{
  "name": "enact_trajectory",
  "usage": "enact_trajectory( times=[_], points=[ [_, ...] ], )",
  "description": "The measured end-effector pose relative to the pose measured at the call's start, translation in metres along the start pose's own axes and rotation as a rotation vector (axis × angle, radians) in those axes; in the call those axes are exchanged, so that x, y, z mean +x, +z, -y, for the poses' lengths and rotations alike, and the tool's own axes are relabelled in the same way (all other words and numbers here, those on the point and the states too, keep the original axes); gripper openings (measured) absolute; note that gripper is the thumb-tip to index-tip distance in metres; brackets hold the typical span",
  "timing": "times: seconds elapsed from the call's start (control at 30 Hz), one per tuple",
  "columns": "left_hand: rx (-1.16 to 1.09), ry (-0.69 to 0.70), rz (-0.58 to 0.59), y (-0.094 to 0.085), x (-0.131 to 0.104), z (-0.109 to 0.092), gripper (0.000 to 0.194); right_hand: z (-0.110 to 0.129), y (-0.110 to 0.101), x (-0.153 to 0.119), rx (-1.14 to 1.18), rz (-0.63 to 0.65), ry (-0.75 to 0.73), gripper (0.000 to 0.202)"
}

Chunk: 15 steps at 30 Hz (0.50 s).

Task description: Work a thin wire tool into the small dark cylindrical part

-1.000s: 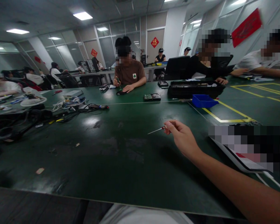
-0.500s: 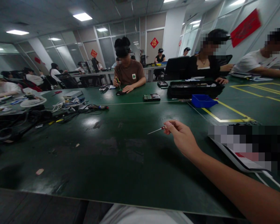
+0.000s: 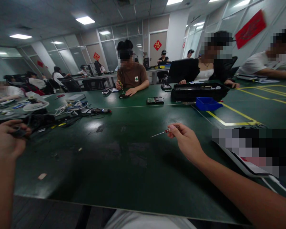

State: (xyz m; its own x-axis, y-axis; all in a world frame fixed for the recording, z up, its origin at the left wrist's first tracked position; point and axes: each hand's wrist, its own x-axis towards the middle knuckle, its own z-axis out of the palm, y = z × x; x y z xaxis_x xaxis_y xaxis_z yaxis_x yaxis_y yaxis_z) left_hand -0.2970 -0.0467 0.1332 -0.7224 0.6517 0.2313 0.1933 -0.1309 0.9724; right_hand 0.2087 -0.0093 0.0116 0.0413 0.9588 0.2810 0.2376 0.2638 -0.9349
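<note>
My right hand [image 3: 187, 140] is closed round the reddish handle of a thin screwdriver [image 3: 158, 134]. Its bare metal shaft points left over the dark green table [image 3: 105, 181], the tip apart from any other object. At the far left, my left hand [image 3: 6, 140] has its fingers curled about a small dark object [image 3: 19, 131], whose kind I cannot make out. Just behind that hand lies a tangle of black cables [image 3: 41, 120].
A hard drive [image 3: 155, 100] lies across the table, left of a long black tray [image 3: 200, 92] and a blue bin [image 3: 208, 104]. On the right rests a blurred-out device [image 3: 243, 162] with a white cable. A co-worker [image 3: 133, 74] sits opposite, holding a screwdriver.
My left hand has come into view at the left edge with a small dark object in its fingers. My right hand and the screwdriver have stayed put.
</note>
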Motion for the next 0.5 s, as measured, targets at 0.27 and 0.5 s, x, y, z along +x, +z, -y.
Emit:
enact_trajectory(
  times=[0.27,0.5],
  points=[
    [-0.347,-0.043,0.479,0.126,-0.072,0.008,0.035,0.005,-0.003,-0.002,-0.021,-0.014,-0.005,0.033],
    [-0.299,-0.075,0.899,0.218,-0.174,0.025,0.025,0.011,-0.002,-0.002,-0.023,-0.044,-0.021,0.029]
  ],
)
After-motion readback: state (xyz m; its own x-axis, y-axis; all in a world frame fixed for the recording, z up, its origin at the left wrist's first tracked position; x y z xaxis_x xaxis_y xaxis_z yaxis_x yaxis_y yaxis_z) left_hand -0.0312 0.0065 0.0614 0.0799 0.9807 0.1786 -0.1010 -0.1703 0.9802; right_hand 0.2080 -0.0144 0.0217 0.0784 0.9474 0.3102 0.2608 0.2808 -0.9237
